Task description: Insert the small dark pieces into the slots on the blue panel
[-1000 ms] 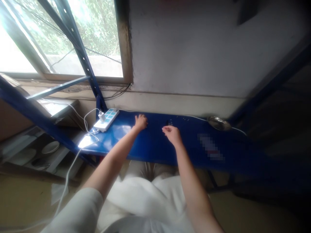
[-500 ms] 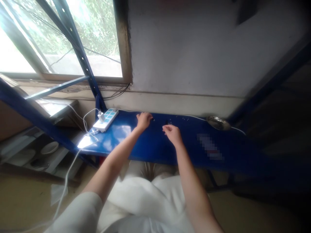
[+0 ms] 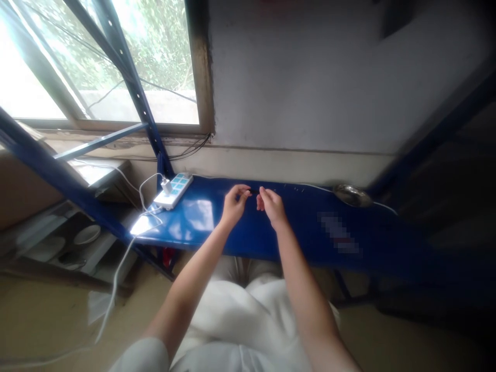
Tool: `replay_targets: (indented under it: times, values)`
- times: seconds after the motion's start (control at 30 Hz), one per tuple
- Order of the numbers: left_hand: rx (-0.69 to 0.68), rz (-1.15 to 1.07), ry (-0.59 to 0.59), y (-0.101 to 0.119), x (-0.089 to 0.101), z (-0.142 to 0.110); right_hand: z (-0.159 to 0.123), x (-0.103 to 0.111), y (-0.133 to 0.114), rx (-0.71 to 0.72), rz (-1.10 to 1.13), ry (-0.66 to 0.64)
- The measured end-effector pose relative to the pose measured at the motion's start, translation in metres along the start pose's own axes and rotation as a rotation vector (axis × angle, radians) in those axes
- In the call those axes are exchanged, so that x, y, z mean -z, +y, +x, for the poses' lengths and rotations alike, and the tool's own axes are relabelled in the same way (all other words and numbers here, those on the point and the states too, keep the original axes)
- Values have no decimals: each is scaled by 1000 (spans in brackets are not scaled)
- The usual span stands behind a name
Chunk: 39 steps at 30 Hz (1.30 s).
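Note:
Over the blue tabletop (image 3: pixel 209 237), my left hand (image 3: pixel 233 205) and my right hand (image 3: pixel 273 205) are close together, fingertips facing. A small, thin black piece (image 3: pixel 253 191) spans the gap between them; its kind is too small to tell. My right thumb and fingers pinch one end of it. At its other end, the left thumb and forefinger are pressed together; fingers cover part of the piece. Several tiny light bits (image 3: pixel 298 189) lie on the tabletop beyond my right hand.
A white power strip (image 3: pixel 173 192) with a plugged-in white adapter (image 3: pixel 166 185) sits at the table's left end, its cord hanging down. A shiny metal dish (image 3: pixel 352 195) stands at the back right. Blue metal posts (image 3: pixel 135 98) rise at the left, before a window.
My left hand first moved right and reached the tabletop, then came to the right hand. My right hand has turned and lifted slightly, and the black piece now shows between both.

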<state>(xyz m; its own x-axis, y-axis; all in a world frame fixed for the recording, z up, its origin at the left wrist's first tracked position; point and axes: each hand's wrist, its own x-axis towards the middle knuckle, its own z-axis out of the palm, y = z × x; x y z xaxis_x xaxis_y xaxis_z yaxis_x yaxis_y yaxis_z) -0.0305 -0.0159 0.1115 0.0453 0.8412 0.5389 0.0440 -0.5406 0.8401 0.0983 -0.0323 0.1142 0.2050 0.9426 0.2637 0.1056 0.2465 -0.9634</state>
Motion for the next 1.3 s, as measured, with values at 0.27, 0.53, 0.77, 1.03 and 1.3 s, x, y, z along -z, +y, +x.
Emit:
replay_targets:
  times: [0.27, 0.53, 0.77, 1.03, 1.3]
  values:
    - [-20, 54, 34, 4, 9, -2, -5, -8, -13, 98, -18, -12]
    - [-100, 287, 11, 4, 12, -2, -9, -13, -16, 158, -35, 0]
    - [-7, 225, 44, 5, 10, -2, -12, -15, -18, 128, -72, -9]
    - [63, 118, 88, 16, 8, -1, -15, -13, -22, 136, -97, -31]
    - [196, -11, 120, 16, 6, 2, -16, -11, -21, 136, -28, -39]
